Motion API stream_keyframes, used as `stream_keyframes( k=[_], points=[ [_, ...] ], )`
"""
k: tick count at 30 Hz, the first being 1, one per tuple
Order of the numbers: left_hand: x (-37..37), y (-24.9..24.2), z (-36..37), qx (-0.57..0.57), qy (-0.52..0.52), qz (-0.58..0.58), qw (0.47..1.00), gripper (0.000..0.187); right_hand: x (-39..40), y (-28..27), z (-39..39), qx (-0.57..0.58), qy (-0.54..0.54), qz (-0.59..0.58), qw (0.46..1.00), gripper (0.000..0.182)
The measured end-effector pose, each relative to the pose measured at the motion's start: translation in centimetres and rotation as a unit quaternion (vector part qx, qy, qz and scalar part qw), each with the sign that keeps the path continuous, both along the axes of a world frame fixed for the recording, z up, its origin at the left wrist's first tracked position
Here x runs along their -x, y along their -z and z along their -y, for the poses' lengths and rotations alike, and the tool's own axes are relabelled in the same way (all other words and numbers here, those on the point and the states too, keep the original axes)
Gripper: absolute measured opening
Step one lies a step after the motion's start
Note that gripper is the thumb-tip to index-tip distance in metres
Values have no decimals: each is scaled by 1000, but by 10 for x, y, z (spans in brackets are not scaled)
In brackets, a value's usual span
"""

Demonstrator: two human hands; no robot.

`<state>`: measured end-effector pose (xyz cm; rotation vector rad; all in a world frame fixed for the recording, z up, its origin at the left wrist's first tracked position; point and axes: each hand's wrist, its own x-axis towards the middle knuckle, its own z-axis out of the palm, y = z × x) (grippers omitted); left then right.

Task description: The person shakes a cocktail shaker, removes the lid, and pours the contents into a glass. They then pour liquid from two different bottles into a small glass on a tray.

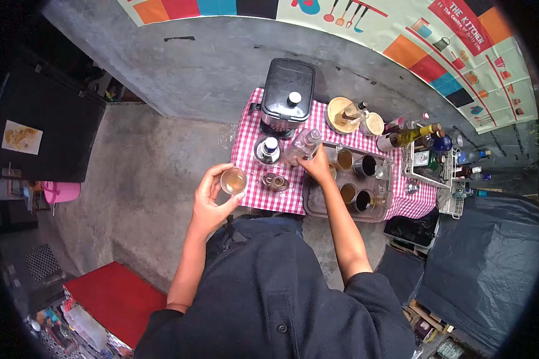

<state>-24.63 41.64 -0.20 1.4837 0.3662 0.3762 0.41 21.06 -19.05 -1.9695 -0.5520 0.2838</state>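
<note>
Right hand (315,166): fingertips against the near side of a clear bottle (302,148); contact partly hidden, so cannot tell whether closed firmly or only resting there.

Clear bottle: beside the far left corner of the tray (315,203), directly off the right fingertips, ahead and left of the palm. Nearer hand: the right, with the left well apart. Long axis: from base by the fingers up to the neck, leading away from the body and slightly rightward in view. Mouth end: the far one. Whether upright or tilted: cannot tell, given the steep lens angle.

Left hand (207,206): closed around the sides of a small cup (233,180), thumb on the near side, fingers on the far. Place: left of the tray, near the edge of the checked cloth (253,199). Mouth of cup: facing up; axis roughly upright; a little amber liquid inside.

Also left of the tray: a squat glass bottle (275,182), between cup and tray; farther off, a capped bottle (269,150). Beyond these, a black appliance (288,90). On the tray: several glasses, including one with dark liquid (366,165) and one with amber (345,158).
</note>
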Motion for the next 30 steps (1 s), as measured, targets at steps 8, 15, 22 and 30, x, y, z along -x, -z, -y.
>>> stream_keyframes(
  k=[8, 15, 22, 30],
  points=[
    [-13, 3, 24, 9, 7, 7, 1000, 60, -1, -33, 14, 76, -96, -1, 993, 77],
    [-30, 2, 57, 12, 22, 17, 1000, 62, -13, -108, 82, 206, -195, 10, 959, 80],
    [-60, 9, 107, 47, 46, 31, 997, 63, -10, -106, 182, 283, -160, 28, 945, 89],
    [-87, 41, 147, -21, 112, -43, 993, 58, 1, -63, 197, 289, -242, 17, 926, 99]
  ],
)
